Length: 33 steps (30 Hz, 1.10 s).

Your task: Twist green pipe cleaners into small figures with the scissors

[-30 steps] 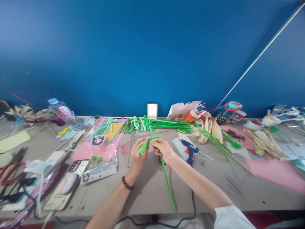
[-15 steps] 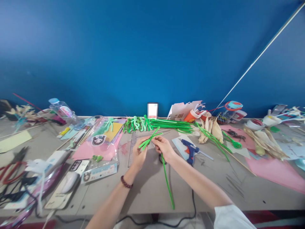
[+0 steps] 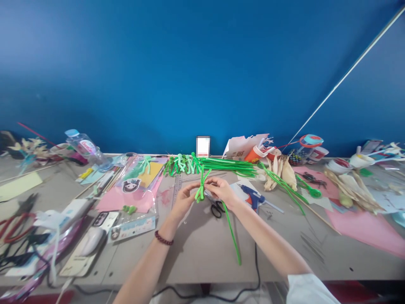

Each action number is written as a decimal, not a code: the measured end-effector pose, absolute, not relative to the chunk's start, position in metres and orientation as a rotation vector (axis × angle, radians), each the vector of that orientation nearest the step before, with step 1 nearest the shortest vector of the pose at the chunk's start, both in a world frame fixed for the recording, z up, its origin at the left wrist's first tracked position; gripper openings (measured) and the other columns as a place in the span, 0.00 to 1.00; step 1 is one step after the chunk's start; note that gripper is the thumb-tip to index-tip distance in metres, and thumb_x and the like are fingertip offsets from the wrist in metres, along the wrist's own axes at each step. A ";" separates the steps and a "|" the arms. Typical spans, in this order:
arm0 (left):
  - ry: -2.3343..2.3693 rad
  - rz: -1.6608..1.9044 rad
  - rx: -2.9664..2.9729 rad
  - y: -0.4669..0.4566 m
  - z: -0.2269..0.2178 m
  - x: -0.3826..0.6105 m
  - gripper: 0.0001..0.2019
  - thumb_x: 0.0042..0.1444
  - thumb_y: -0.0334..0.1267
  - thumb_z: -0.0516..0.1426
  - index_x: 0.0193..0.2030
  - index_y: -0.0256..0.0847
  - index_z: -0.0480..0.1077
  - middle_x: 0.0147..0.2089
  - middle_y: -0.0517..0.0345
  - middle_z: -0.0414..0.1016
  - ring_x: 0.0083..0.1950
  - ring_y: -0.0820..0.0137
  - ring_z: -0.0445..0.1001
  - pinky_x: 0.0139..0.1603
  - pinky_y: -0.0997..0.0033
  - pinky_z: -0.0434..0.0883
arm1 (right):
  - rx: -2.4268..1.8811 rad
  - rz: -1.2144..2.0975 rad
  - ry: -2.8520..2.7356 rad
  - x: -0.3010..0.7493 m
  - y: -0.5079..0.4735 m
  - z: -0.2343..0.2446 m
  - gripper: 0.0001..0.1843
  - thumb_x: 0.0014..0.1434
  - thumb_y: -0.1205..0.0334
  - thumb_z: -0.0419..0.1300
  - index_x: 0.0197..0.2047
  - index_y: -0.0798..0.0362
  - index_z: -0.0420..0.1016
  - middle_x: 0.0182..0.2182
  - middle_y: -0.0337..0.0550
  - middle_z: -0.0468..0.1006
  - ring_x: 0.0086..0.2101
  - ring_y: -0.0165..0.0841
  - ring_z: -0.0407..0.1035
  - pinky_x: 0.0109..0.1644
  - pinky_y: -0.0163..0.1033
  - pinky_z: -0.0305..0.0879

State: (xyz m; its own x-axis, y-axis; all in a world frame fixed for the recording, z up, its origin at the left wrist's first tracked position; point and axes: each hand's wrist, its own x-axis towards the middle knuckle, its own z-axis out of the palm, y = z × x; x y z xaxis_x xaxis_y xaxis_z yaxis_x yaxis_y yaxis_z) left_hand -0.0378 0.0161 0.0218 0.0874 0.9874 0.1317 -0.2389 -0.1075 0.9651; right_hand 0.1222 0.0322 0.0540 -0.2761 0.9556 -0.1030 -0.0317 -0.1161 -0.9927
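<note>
Head view. Tabletop (image 3: 196,266) front edge runs across the bottom of the frame; the blue wall (image 3: 190,84) bounds the back. Working room: the stretch of surface between the forearms, from frame centre down to the front edge. Limits on either side: plastic packet (image 3: 132,229) at centre left, glue gun (image 3: 253,197) right of centre. Scissors (image 3: 217,210) lie just below the right hand (image 3: 223,193), inside this room.

Green bundle (image 3: 201,186) is at frame centre, between the hands and raised above the table, loose ends spread at top and bottom. Left hand (image 3: 183,200): fingertips closed in a pinch at the bundle's left side. Right hand: thumb and fingers brought together at its right side. A long stem (image 3: 232,236) hangs below the right hand; its upper end is hidden.

Writing: large dark characters on the torn paper bag (image 3: 243,144), upper right of centre, too blurred to read. Pink label on the bottle (image 3: 82,145), left, likewise illegible. Packet print also unreadable.
</note>
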 end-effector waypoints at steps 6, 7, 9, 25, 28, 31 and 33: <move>1.027 1.448 1.518 0.018 0.018 -0.039 0.08 0.47 0.40 0.62 0.33 0.41 0.74 0.37 0.53 0.75 0.43 0.64 0.72 0.49 0.62 0.67 | -1.162 1.334 -1.543 0.126 0.031 0.061 0.12 0.48 0.55 0.62 0.32 0.55 0.75 0.27 0.39 0.74 0.25 0.27 0.62 0.27 0.32 0.55; 1.053 1.468 1.607 0.018 0.019 -0.039 0.07 0.47 0.40 0.62 0.32 0.41 0.74 0.36 0.53 0.75 0.43 0.64 0.71 0.48 0.62 0.67 | -1.163 1.315 -1.578 0.128 0.031 0.063 0.11 0.48 0.56 0.61 0.31 0.55 0.75 0.27 0.39 0.74 0.26 0.28 0.63 0.29 0.33 0.57; 1.121 1.471 1.795 0.016 0.023 -0.039 0.05 0.49 0.40 0.61 0.30 0.42 0.73 0.34 0.54 0.75 0.43 0.64 0.71 0.48 0.60 0.66 | -1.176 1.309 -1.641 0.132 0.032 0.067 0.12 0.48 0.55 0.61 0.30 0.56 0.76 0.26 0.39 0.75 0.27 0.28 0.64 0.32 0.34 0.57; 1.239 1.331 2.045 0.008 0.030 -0.033 0.04 0.52 0.38 0.58 0.32 0.46 0.75 0.31 0.57 0.77 0.43 0.62 0.71 0.62 0.53 0.47 | -1.252 1.003 -1.926 0.141 0.033 0.070 0.08 0.48 0.57 0.60 0.27 0.53 0.77 0.25 0.38 0.74 0.28 0.31 0.65 0.32 0.34 0.56; 1.198 1.313 1.890 0.008 0.032 -0.034 0.07 0.53 0.40 0.56 0.30 0.46 0.76 0.32 0.56 0.77 0.43 0.62 0.71 0.63 0.53 0.46 | -1.229 1.037 -1.926 0.141 0.034 0.069 0.09 0.49 0.57 0.60 0.27 0.53 0.77 0.25 0.39 0.75 0.28 0.32 0.65 0.32 0.35 0.57; 1.207 1.294 1.868 0.011 0.030 -0.036 0.08 0.54 0.42 0.56 0.30 0.45 0.76 0.34 0.55 0.77 0.43 0.63 0.71 0.63 0.53 0.47 | -1.228 1.063 -1.925 0.140 0.034 0.068 0.09 0.49 0.58 0.60 0.27 0.53 0.78 0.25 0.39 0.75 0.28 0.31 0.64 0.32 0.35 0.57; 1.217 1.279 1.892 0.013 0.029 -0.036 0.09 0.55 0.42 0.55 0.30 0.44 0.75 0.34 0.54 0.77 0.42 0.63 0.71 0.62 0.54 0.48 | -1.245 1.070 -1.914 0.140 0.034 0.066 0.09 0.49 0.58 0.59 0.28 0.54 0.78 0.26 0.39 0.76 0.27 0.31 0.64 0.32 0.35 0.57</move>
State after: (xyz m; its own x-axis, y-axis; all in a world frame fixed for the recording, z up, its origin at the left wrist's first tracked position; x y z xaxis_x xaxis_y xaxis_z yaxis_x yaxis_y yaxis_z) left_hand -0.0365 0.0128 0.0285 0.1391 0.8961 0.4214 0.3762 -0.4415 0.8146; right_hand 0.1399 0.0345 0.0665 -0.3722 0.9262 0.0609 0.4331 0.2313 -0.8712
